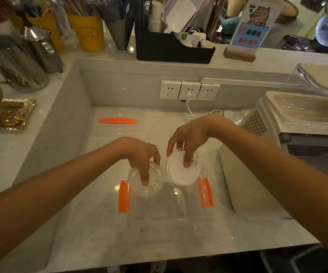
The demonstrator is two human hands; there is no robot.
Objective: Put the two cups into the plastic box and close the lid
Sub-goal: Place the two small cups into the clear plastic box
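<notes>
- The fingers [145, 179] of the left hand [139, 154] are closed from above around the clear cup [146, 180]; the fingers [187, 161] of the right hand [190, 136] are closed likewise on the rim of the white-lidded cup [180, 171].
- Both cups are held just over the far edge of the clear plastic box [165, 201], the clear one at 9 o'clock of the white one, nearly touching.
- The box lies open on the bench [159, 239], its orange clips [124, 197] at 9 and 3 o'clock.
- The step in hand is judged to be the lowering: each cup is best kept upright, set down side by side inside the walls, and released only once seated.
- An orange strip [117, 120] at 12 o'clock is taken to mark the lid, itself too transparent to make out; it must be fetched afterwards.
</notes>
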